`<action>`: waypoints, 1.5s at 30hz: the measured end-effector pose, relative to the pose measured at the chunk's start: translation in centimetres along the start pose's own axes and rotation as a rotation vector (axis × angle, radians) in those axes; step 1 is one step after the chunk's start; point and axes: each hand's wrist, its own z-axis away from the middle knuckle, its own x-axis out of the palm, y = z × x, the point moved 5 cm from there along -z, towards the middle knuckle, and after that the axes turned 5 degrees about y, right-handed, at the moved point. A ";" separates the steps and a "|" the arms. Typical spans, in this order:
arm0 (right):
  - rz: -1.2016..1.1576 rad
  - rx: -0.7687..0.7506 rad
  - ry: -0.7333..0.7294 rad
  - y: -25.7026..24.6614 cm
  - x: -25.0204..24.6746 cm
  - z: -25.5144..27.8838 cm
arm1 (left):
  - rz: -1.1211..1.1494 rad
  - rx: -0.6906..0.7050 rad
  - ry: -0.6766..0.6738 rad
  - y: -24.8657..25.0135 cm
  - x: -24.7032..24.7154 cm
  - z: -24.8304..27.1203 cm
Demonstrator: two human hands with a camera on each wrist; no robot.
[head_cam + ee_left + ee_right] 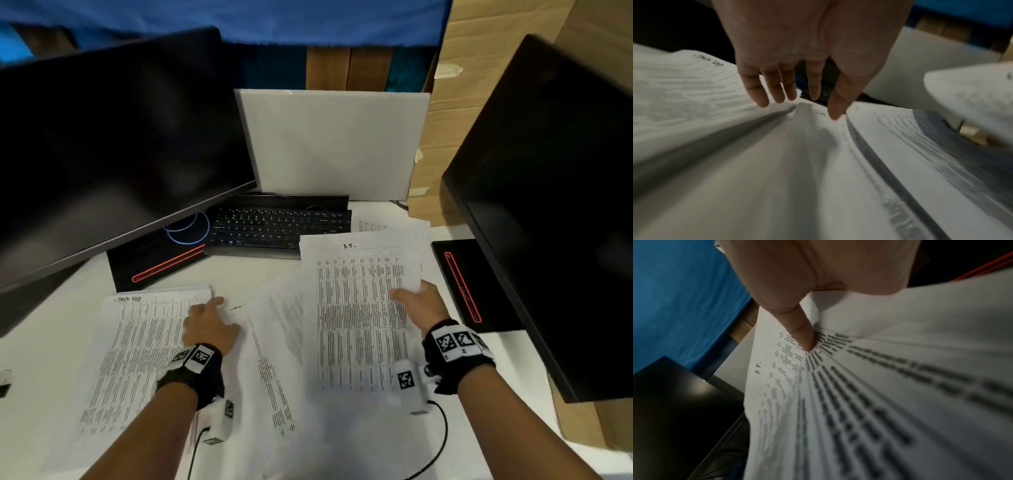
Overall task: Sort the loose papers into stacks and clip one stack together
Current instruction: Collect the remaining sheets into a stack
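Printed table sheets cover the white desk (pixel 239 274). A stack of papers (pixel 137 349) with handwriting on its top edge lies at the left. My left hand (pixel 209 325) hovers over that stack's right edge with straight, spread fingers (pixel 777 91) and holds nothing. My right hand (pixel 418 301) pinches a printed sheet (pixel 359 315) by its right edge, thumb (pixel 803 335) on top, and holds it lifted above the desk. More loose sheets (pixel 274 359) lie spread between the hands and under the lifted sheet. A binder clip (pixel 5 380) sits at the desk's far left edge.
A black keyboard (pixel 274 226) lies behind the papers. A dark monitor (pixel 113 150) stands at the left and another (pixel 548 205) at the right, each on a black base (pixel 469 284). A white board (pixel 332 144) leans at the back, cardboard boxes (pixel 442 120) beside it.
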 end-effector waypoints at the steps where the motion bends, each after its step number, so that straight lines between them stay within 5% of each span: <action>1: 0.006 0.009 -0.006 0.3 -0.1 -0.1 | -0.097 -0.002 -0.043 -0.5 0.3 -0.2; 7: 0.073 0.098 -0.047 2.4 0.2 0.3 | -0.174 0.049 -0.049 -0.3 0.9 -0.8; 15: 0.347 0.019 -0.316 4.8 5.0 1.6 | 0.155 0.034 -0.094 -0.2 1.5 -0.5; 22: 0.379 -0.021 -0.283 5.5 7.7 2.3 | 0.630 -0.087 -0.217 0.9 3.9 1.8; 32: 0.251 -0.071 -0.272 3.8 8.7 1.3 | 0.834 -0.072 -0.203 3.2 2.7 0.3; 40: 0.182 -0.237 -0.253 3.3 7.5 2.3 | 0.876 -0.263 -0.152 1.0 2.3 -0.7; 45: 0.186 -0.142 -0.187 4.5 7.6 2.1 | 0.950 -0.255 -0.166 0.2 3.6 0.2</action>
